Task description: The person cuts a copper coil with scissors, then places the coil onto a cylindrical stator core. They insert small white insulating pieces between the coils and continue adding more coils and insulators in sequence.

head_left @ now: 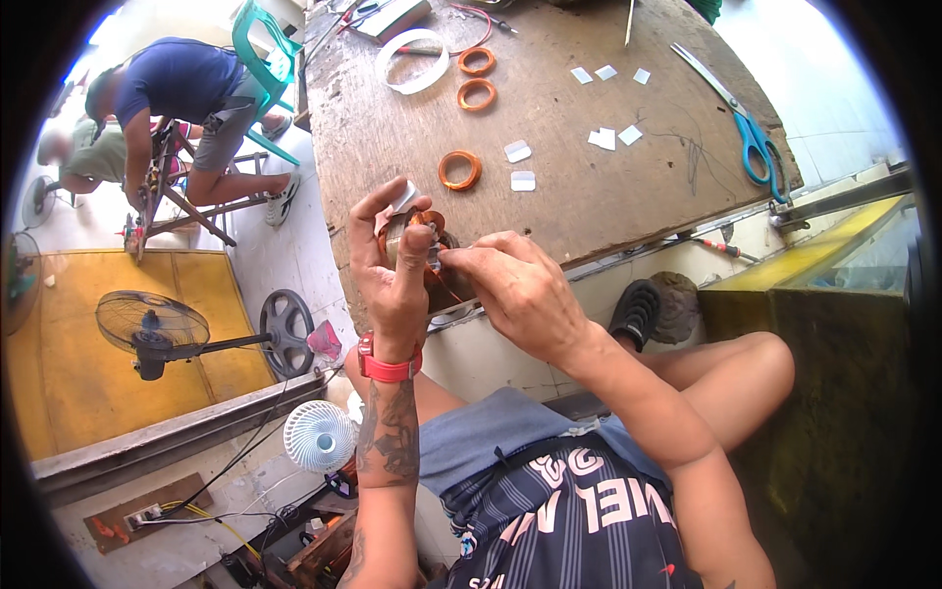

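Near the front edge of the wooden table, my left hand is wrapped round a small motor stator with orange copper windings. The thumb stands up in front of it and hides part of it. A small white slip shows by the left fingers. My right hand meets the stator from the right, its thumb and forefinger pinched at the windings; what lies between the fingertips is hidden. Just beyond my hands lies a copper coil, with two more coils, a middle one and a far one, behind it.
White paper pieces lie scattered over the table. Blue-handled scissors rest at the right, a white ring-shaped strip at the back. A screwdriver lies below the table edge. Fans and a bending person are at left.
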Action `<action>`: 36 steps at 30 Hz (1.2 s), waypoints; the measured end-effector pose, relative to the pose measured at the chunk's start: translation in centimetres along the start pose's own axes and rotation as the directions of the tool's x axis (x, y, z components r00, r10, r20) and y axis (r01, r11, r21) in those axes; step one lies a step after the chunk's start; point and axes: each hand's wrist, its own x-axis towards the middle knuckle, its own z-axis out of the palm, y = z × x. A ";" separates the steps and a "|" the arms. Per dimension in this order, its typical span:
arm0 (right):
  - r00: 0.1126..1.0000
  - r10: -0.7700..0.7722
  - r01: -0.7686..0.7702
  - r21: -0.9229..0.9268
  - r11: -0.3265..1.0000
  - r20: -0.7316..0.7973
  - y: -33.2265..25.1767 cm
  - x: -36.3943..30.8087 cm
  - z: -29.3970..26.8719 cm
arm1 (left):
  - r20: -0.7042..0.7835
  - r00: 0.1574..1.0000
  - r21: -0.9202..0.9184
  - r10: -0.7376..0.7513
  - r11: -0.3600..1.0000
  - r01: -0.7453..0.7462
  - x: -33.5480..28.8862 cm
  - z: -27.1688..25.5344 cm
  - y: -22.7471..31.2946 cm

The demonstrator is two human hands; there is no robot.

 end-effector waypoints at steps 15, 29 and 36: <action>0.997 -0.074 0.069 -0.200 0.977 -0.019 0.2 0.6 0.8 | -0.027 0.997 -0.045 -0.068 0.997 0.066 0.4 0.6 0.8; 0.988 0.149 -0.144 -0.460 0.876 -0.025 5.1 3.9 -7.6 | -0.274 0.899 -0.129 0.341 0.914 -0.385 -2.3 -7.7 2.8; 0.984 0.179 -0.180 -0.171 0.969 -0.022 4.3 3.9 -7.8 | -0.211 0.927 -0.005 -0.309 0.949 0.315 -4.7 -8.4 2.7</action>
